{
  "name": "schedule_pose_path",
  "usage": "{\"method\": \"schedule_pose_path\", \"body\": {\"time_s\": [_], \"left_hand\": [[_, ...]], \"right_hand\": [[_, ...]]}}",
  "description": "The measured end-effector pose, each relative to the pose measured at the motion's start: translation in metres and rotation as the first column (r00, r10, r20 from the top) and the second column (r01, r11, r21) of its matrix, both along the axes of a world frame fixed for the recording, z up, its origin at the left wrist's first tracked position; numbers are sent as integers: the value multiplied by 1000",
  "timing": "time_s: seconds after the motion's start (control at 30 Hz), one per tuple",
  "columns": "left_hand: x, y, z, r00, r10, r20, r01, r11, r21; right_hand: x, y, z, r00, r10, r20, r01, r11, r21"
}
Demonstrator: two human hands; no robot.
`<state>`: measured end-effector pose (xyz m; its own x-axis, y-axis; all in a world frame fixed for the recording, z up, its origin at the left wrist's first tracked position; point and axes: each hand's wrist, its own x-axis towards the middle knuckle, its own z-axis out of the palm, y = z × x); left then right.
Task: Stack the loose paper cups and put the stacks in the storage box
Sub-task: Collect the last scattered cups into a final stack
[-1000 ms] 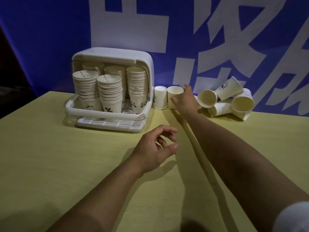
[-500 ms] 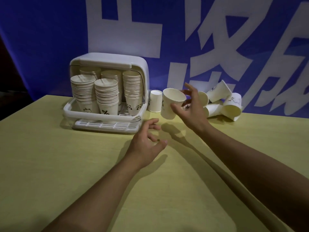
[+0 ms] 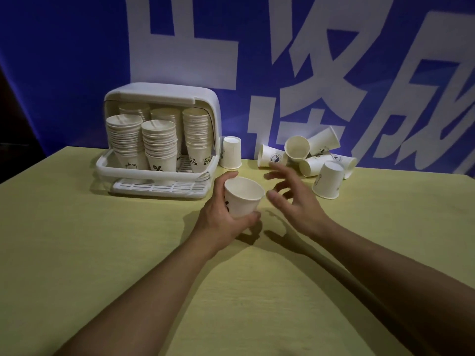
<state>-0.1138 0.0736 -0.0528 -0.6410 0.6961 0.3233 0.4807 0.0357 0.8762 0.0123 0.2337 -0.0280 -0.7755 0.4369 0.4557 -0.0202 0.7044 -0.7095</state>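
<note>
The left hand [image 3: 221, 217] holds a white paper cup [image 3: 243, 196] upright, mouth up, above the yellow-green counter [image 3: 77, 253]; its grip is wrapped round the cup's side, thumb at the near wall and fingers behind. Just to the right, the right hand [image 3: 295, 201] hovers with its grip wide, fingers spread and holding nothing, apart from the cup. Behind and to the left stands the white plastic storage box [image 3: 164, 98], its front open, with several tall stacks of paper cups [image 3: 159, 142] inside. An upside-down white paper cup [image 3: 231, 152] stands just beside the box's right wall. Further right, a loose heap of white paper cups [image 3: 313, 155] lies against the blue banner with white characters [image 3: 282, 60], some tipped on their sides, one upside down.
</note>
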Motion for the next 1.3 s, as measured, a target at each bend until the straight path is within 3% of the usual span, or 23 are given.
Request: {"method": "schedule_pose_path", "body": {"time_s": [0.07, 0.13, 0.2, 0.27, 0.4, 0.57, 0.67, 0.77, 0.9, 1.2, 1.3], "left_hand": [[1, 0, -1, 1000, -1, 14, 1, 1000, 21], [2, 2, -1, 1000, -7, 23, 6, 1000, 26], [4, 2, -2, 999, -25, 29, 25, 1000, 15], [6, 2, -3, 999, -43, 33, 43, 999, 8], [11, 1, -5, 997, -65, 51, 65, 998, -11], [19, 2, -1, 985, -123, 124, 131, 990, -58], [25, 14, 9, 977, -197, 78, 205, 971, -124], [37, 36, 20, 953, -297, 62, 304, 937, -171], [52, 74, 25, 949, -310, 64, 316, 933, -172], [64, 99, -2, 960, -263, 100, 265, 964, -7], [57, 98, -11, 969, -221, 112, 219, 975, 25]], "right_hand": [[5, 23, -3, 961, -249, -123, 259, 964, 68], [10, 48, -4, 825, -539, -167, 560, 820, 121], [16, 69, -3, 687, -721, -90, 725, 671, 154], [24, 85, -8, 642, -766, 34, 755, 639, 144], [35, 102, -33, 675, -720, 159, 715, 692, 101], [41, 102, -28, 764, -645, -15, 644, 764, -45], [47, 90, -19, 781, -615, -110, 597, 787, -156], [55, 75, -4, 820, -483, -307, 400, 868, -294], [55, 56, 2, 871, -314, -377, 227, 939, -257], [47, 43, -2, 900, -240, -364, 62, 897, -438], [44, 37, -5, 930, -195, -311, 48, 905, -423]]}}
